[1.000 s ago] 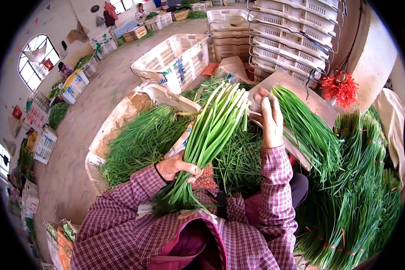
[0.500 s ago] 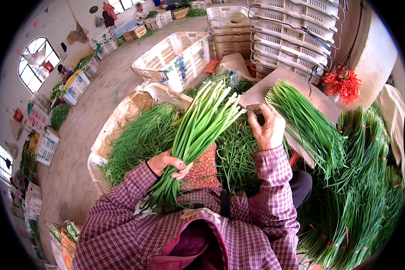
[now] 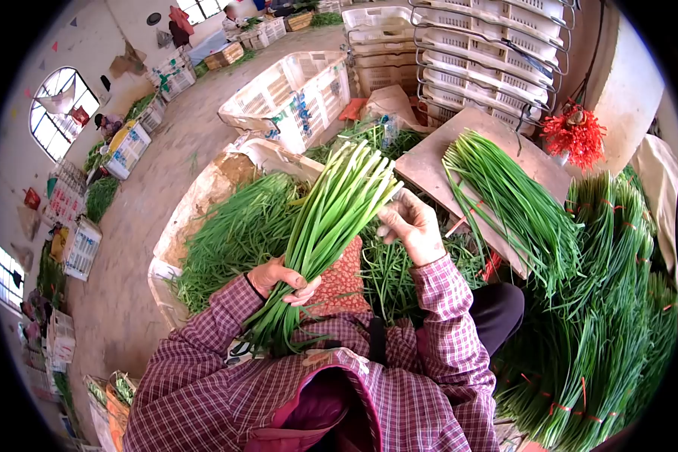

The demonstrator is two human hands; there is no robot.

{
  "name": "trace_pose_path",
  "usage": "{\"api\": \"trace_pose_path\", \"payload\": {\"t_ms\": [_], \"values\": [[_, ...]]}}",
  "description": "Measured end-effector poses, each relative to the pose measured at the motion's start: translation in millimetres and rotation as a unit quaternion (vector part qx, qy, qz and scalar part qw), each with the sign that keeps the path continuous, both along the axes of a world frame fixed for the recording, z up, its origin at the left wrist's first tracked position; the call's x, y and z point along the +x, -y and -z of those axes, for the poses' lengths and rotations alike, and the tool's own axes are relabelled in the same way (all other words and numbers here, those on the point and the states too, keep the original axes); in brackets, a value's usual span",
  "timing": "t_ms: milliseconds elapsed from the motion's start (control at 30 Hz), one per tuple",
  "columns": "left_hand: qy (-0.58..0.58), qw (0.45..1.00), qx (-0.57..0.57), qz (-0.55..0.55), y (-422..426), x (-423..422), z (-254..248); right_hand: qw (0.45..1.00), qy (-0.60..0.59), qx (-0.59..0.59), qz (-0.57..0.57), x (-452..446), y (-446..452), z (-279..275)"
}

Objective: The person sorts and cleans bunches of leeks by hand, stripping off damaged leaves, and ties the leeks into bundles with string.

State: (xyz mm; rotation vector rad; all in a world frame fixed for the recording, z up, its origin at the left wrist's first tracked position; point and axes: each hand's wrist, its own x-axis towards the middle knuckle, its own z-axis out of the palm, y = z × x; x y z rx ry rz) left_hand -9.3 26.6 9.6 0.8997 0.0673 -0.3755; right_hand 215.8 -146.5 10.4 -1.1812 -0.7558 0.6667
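My left hand [image 3: 285, 282] is wrapped round the leafy lower part of a bunch of garlic chives [image 3: 337, 215]. The bunch tilts up to the right, its pale stalk ends fanned out. At those ends is my right hand [image 3: 416, 228], thumb and fingers drawn together in a pinch; whether a stalk is between them cannot be made out. Beyond that hand, a second pile of chives [image 3: 508, 203] rests on a tilted board [image 3: 422, 162]. Loose chives [image 3: 237, 230] fill the large basket in front of me, and a patterned reddish cloth [image 3: 339, 290] shows below the bunch.
Tied chive bundles [image 3: 587, 331] are heaped at my right. Red ties [image 3: 574, 139] hang by the wall. Stacked white crates [image 3: 490, 60] stand behind the board, with another crate [image 3: 286, 102] on the floor. Other people [image 3: 233, 22] sit among crates farther off.
My right hand has moved left and slightly down, from beside the board to the bunch's pale ends, its fingers drawing closer together. My left hand keeps its hold.
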Motion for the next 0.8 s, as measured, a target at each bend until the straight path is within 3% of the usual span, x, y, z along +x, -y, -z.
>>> {"api": "trace_pose_path", "payload": {"t_ms": [33, 100, 167, 233, 300, 367, 433, 500, 567, 700, 800], "values": [[0.001, 1.0, 0.001, -0.003, 0.9, -0.6, -2.1, 1.0, 0.003, 0.008, 0.014, 0.7, -1.8, 3.5], [0.004, 0.998, 0.055, -0.025, 1.2, -2.6, -4.2, 0.981, 0.142, -0.014, 0.135, 5.3, -0.3, 6.4], [0.008, 0.996, 0.08, -0.039, -2.5, -4.9, -5.1, 0.921, 0.281, -0.01, 0.271, 18.7, 7.4, 4.0], [0.006, 0.983, 0.174, -0.064, -1.8, -6.7, -12.2, 0.906, 0.244, -0.006, 0.347, 51.2, 21.0, 9.0], [-0.011, 0.978, 0.193, -0.081, -10.8, -13.3, -5.3, 0.849, 0.361, -0.083, 0.378, 69.6, 40.9, 2.5], [-0.037, 0.958, 0.269, -0.095, -18.4, -16.3, 2.2, 0.853, 0.361, -0.142, 0.351, 55.1, 49.3, -11.1], [-0.05, 0.954, 0.278, -0.104, -15.0, -12.7, -4.4, 0.79, 0.462, -0.114, 0.388, 26.4, 39.6, -30.0], [-0.056, 0.954, 0.275, -0.109, -10.3, -9.5, -10.0, 0.823, 0.462, -0.026, 0.33, -0.4, 30.0, -45.0], [-0.047, 0.948, 0.296, -0.112, -6.0, -7.3, -13.4, 0.816, 0.482, -0.013, 0.319, -18.2, 16.1, -52.2], [-0.014, 0.923, 0.358, -0.139, 2.3, -3.8, -18.2, 0.781, 0.516, -0.081, 0.342, -21.0, -0.1, -49.5], [-0.008, 0.91, 0.388, -0.144, 3.0, -1.6, -21.9, 0.803, 0.496, -0.12, 0.307, -21.1, 0.7, -38.0]]}}
